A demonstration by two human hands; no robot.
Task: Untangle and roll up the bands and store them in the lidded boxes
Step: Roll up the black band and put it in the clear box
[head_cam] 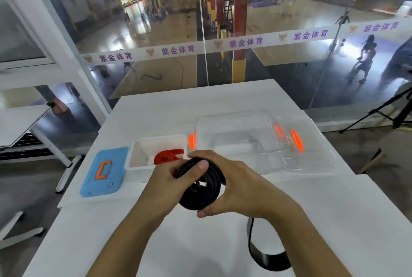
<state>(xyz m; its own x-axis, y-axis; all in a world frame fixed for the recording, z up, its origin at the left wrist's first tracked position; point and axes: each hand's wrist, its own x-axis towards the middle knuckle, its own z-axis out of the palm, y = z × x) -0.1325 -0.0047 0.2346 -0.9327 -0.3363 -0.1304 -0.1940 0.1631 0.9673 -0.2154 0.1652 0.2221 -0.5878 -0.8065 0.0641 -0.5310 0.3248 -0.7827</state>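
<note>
Both hands hold the black band [200, 187] over the table [334, 221]: the left hand [165, 178] pinches the coil with its thumb on top, and the right hand [243, 185] curls around its far side. The rolling step seems nearly done, but a loose tail [265, 256] hangs near the right wrist. The next move probably needs winding in this tail, then placing the coil in a box. A red band [166, 156] already lies in the white box [139, 154]. The window strip [245, 42] reads "紫金体育".

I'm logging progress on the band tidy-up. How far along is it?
Done: a rolled red band lies in the open white box. In hand: both hands coil the black band, its tail still loose on the table. Left: finish rolling, box it, fit the blue lid.
</note>
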